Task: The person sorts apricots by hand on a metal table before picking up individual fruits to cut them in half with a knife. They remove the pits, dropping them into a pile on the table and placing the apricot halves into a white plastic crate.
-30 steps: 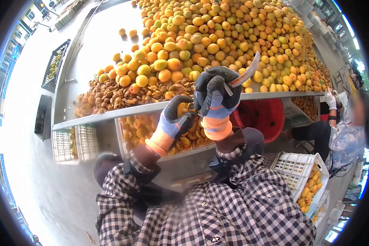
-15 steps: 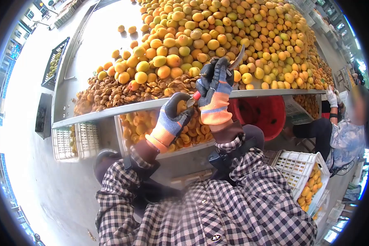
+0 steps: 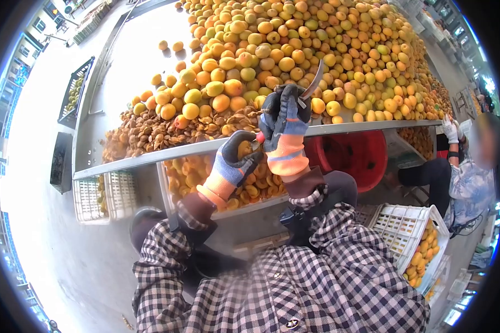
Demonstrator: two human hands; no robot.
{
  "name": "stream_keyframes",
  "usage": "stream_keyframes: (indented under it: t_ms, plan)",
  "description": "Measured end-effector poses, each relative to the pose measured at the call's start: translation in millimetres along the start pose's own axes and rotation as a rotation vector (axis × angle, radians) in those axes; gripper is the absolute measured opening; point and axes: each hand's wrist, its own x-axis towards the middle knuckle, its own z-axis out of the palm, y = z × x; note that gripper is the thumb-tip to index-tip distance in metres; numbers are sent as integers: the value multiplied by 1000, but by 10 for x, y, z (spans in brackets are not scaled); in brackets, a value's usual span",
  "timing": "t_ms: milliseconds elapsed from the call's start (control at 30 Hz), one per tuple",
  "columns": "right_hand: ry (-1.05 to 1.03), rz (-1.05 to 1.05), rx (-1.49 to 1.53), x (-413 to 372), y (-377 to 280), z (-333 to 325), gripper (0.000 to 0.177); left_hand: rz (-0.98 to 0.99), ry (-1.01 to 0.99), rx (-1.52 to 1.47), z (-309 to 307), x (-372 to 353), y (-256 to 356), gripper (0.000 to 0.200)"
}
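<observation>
Gloved in blue, orange and black, my left hand (image 3: 231, 161) is closed around an apricot (image 3: 244, 149) over the front edge of the metal table. My right hand (image 3: 286, 125), in a matching glove, grips a curved knife (image 3: 316, 80) whose blade sticks out past the knuckles, up and to the right. From the lower side of that fist a red tool end (image 3: 260, 137) points at the apricot, right at my left fingers. Under my hands stands a crate of split apricots (image 3: 186, 172). Brown apricot pits (image 3: 150, 132) lie along the table edge.
A large heap of whole apricots (image 3: 339, 55) covers the metal table (image 3: 150, 157). Below its edge sits a red tub (image 3: 353, 161). White crates (image 3: 122, 191) stand at left, and another with apricots (image 3: 391, 227) at right. A person (image 3: 472, 183) works at far right.
My right hand has shifted slightly left and down toward my left hand, carrying the knife with it. The red end is now closer to the apricot. My left hand has barely moved.
</observation>
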Motion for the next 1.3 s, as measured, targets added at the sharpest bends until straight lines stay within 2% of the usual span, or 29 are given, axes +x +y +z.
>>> stream_keyframes:
  t_ms: [100, 133, 167, 233, 300, 367, 633, 733, 800, 867, 933, 1000, 1133, 1233, 1300]
  plan:
    - [5, 93, 53, 52, -6, -50, 22, 41, 41, 61, 10, 24, -81, 35]
    - [6, 96, 50, 53, 5, -69, 22, -27, 8, 16, -8, 28, -107, 34]
    - [-32, 123, 70, 55, 8, -84, 21, -96, -27, -29, -13, 27, -118, 33]
    - [-73, 146, 91, 83, 4, -92, 20, -89, -40, -68, 4, 33, -118, 32]
    - [-209, 179, 153, 54, -15, -98, 19, -88, -59, -107, 7, 20, -48, 31]
    - [-230, 207, 136, 11, -61, -76, 19, -392, -160, -264, -18, -13, 45, 33]
    - [-373, 382, 239, 0, -58, -163, 22, -502, -393, -427, -121, 27, 245, 31]
    - [-336, 412, 232, -71, -55, -130, 19, -428, -434, -336, -120, 50, 239, 34]
    - [-294, 419, 208, -100, -50, -106, 18, -273, -500, -265, -152, 60, 141, 33]
    - [-369, 389, 176, -113, -64, -99, 15, -271, -514, -214, -163, 70, 84, 35]
    - [-329, 355, 132, -150, -58, -41, 14, -269, -531, -161, -161, 68, 73, 36]
    - [-290, 315, 92, -145, -58, -14, 14, -96, -491, -75, -160, 70, 86, 33]
    - [-293, 358, 92, -104, -75, -21, 11, -33, -413, 8, -117, 54, 130, 34]
    - [-156, 406, -10, -63, -89, -33, 14, -109, -355, 105, -93, 48, 87, 34]
    - [-91, 413, -3, -18, -53, -74, 15, -33, -258, 128, -66, 61, 167, 36]
